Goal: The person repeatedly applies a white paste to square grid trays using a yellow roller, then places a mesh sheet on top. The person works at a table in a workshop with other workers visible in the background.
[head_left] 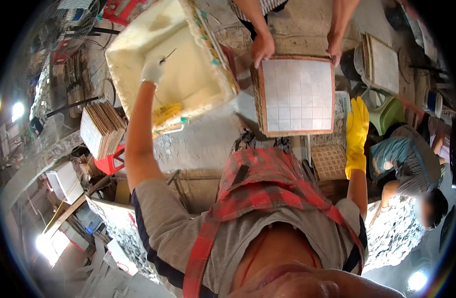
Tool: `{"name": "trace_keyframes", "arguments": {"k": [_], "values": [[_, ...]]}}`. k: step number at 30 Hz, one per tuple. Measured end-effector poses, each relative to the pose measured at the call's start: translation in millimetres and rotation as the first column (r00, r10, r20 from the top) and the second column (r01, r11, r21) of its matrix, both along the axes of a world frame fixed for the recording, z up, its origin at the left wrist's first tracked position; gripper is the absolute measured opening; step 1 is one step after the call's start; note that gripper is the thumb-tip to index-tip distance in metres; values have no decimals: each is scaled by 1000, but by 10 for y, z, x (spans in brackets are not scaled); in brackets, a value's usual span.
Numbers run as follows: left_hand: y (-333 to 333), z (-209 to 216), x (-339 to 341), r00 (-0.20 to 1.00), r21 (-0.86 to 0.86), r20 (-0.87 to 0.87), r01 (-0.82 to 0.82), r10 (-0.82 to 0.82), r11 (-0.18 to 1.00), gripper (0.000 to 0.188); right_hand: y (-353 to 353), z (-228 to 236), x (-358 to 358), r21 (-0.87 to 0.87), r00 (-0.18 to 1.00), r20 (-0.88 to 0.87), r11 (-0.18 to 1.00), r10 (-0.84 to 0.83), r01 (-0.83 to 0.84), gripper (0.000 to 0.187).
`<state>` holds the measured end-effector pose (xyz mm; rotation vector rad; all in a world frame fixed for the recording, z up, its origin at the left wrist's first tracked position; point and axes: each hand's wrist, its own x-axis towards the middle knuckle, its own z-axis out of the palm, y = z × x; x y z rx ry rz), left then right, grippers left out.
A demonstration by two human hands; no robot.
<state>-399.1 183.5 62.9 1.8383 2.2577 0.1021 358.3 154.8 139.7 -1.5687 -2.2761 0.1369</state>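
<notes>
My left hand, in a white glove, reaches over the inside of a large off-white foam box at the upper left. Its fingers are closed on a thin dark stick-like tool that pokes out past them. A crumpled yellow rubber glove lies at the box's near edge. In a yellow rubber glove, my right hand stretches its fingers out and holds nothing. It is beside a stack of wood-edged trays topped with a white gridded sheet. Another person's two hands grip the far corners of that stack.
On the left, more stacked trays rest on a red stool. A further stack stands at the upper right near a green plastic chair. Below the chair, a co-worker bends beside a pale heap.
</notes>
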Motion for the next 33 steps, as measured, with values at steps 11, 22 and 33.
{"name": "trace_keyframes", "arguments": {"k": [11, 22, 33], "values": [[202, -611, -206, 984, -133, 73, 170, -162, 976, 17, 260, 858, -1964, 14, 975, -63, 977, 212, -212, 46], [-426, -266, -410, 974, -181, 17, 224, -225, 958, 20, 504, 204, -5124, -359, 783, 238, 802, 574, -478, 81], [-713, 846, -330, 943, 168, 325, -132, 71, 977, 27, 1036, -1530, -6003, -195, 842, 494, 971, 217, -136, 29]]}}
